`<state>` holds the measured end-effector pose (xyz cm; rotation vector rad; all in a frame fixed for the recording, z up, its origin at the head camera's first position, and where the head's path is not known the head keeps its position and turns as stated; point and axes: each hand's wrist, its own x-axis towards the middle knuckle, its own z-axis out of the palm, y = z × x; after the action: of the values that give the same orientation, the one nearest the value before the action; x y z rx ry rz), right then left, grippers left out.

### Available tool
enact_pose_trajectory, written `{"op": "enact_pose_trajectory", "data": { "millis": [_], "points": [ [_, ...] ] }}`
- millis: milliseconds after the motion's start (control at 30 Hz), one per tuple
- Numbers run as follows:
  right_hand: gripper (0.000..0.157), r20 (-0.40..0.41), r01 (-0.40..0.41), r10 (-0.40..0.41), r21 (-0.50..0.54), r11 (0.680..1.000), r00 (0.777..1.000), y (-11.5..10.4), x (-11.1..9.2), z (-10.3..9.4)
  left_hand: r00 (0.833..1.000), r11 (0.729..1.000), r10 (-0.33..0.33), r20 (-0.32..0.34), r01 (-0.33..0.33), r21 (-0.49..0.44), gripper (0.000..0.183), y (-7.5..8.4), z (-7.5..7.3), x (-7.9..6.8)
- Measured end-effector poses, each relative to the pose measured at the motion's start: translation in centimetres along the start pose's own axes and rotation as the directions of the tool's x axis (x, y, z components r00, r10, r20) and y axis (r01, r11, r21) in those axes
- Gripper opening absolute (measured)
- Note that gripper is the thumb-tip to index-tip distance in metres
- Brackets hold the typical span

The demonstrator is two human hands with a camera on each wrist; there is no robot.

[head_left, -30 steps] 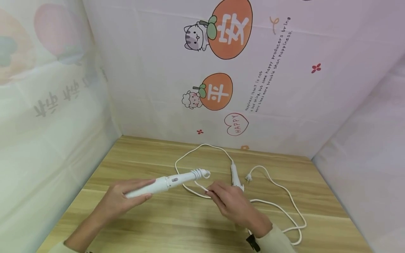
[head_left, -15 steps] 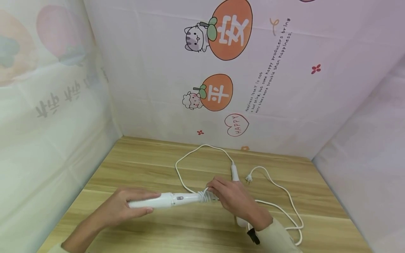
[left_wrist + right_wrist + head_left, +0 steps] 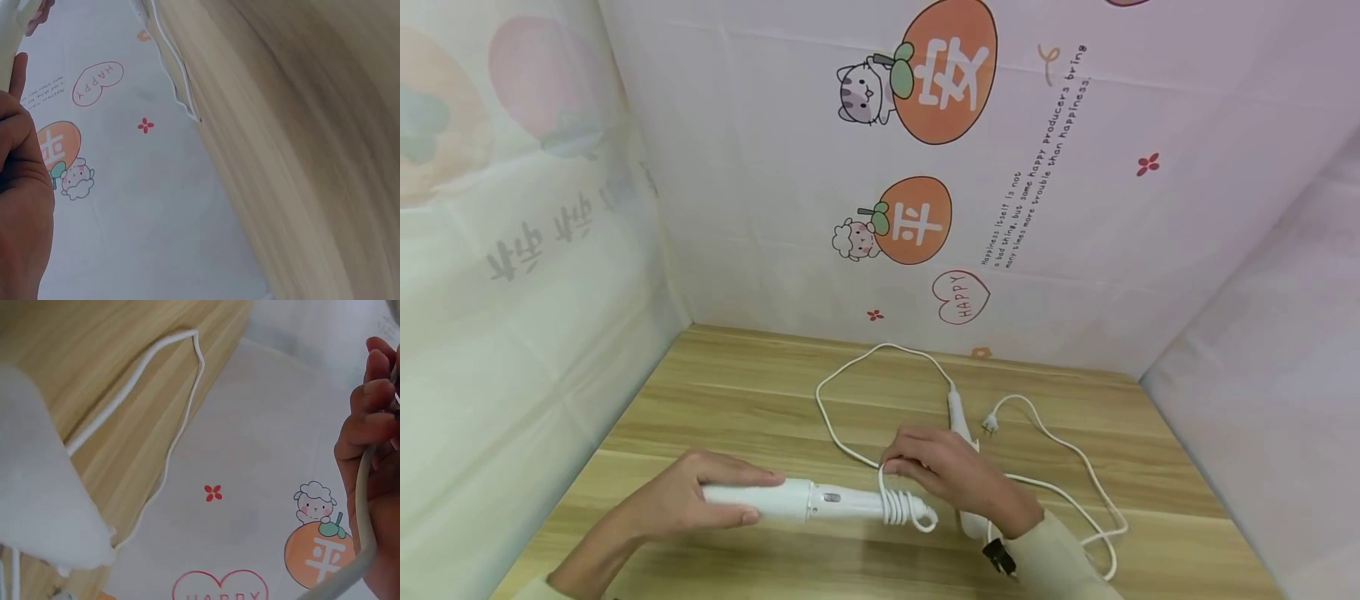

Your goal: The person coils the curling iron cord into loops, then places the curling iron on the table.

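My left hand (image 3: 692, 492) grips the thick barrel of a white wand-shaped hair styler (image 3: 775, 498), held nearly level above the table with its slide switch facing up. Several loops of white cord (image 3: 895, 507) circle the handle's narrow right end, where a small loop sticks out. Just above these coils, my right hand (image 3: 951, 471) pinches the cord that leads off them. The same cord (image 3: 362, 512) runs through the curled fingers in the right wrist view. Beneath the right hand lies a second white styler (image 3: 958, 417) on the table, its middle hidden by that hand.
A two-pin plug (image 3: 990, 423) lies right of the second styler, its cord (image 3: 1090, 467) looping across the right side of the wood-grain table (image 3: 737, 375). Another stretch of cord (image 3: 820, 392) curves near the back. Printed white cloth (image 3: 760, 208) walls the back and sides.
The held styler has swung from tilted to nearly level, its coiled end coming lower and nearer. My right hand has carried the cord over the handle, from beyond the coils to their upper side.
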<state>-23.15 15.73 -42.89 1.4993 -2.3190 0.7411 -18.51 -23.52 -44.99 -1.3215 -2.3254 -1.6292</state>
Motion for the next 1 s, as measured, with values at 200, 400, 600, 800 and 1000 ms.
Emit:
{"op": "enact_pose_trajectory", "data": {
  "millis": [200,400,600,800,1000],
  "points": [
    [0.019,-0.028,-0.013,0.018,0.184,0.983,0.999,0.1,-0.2,0.9,0.999,0.994,0.015,-0.034,-0.019,-0.11,0.053,-0.2,0.1,0.2],
    [0.028,-0.028,-0.133,0.157,0.397,0.908,0.987,-0.6,-0.3,2.0,0.992,0.994,-0.01,-0.127,-0.003,-0.105,0.056,-0.5,0.6,0.5],
    [0.019,0.034,-0.332,0.366,0.503,0.798,0.93,-1.1,-0.4,3.2,0.964,0.996,-0.082,-0.253,0.068,-0.063,0.05,-0.3,0.8,0.7],
    [0.022,-0.035,-0.35,0.363,0.198,0.916,0.931,-1.6,-0.1,3.5,0.939,0.992,-0.102,-0.33,0.119,0.032,0.045,-0.1,0.9,1.0],
    [0.018,-0.083,-0.335,0.338,0.051,0.941,0.937,-2.3,-0.1,2.7,0.93,0.981,-0.036,-0.365,0.103,0.167,0.045,-0.2,0.8,1.0]
  ]
}}
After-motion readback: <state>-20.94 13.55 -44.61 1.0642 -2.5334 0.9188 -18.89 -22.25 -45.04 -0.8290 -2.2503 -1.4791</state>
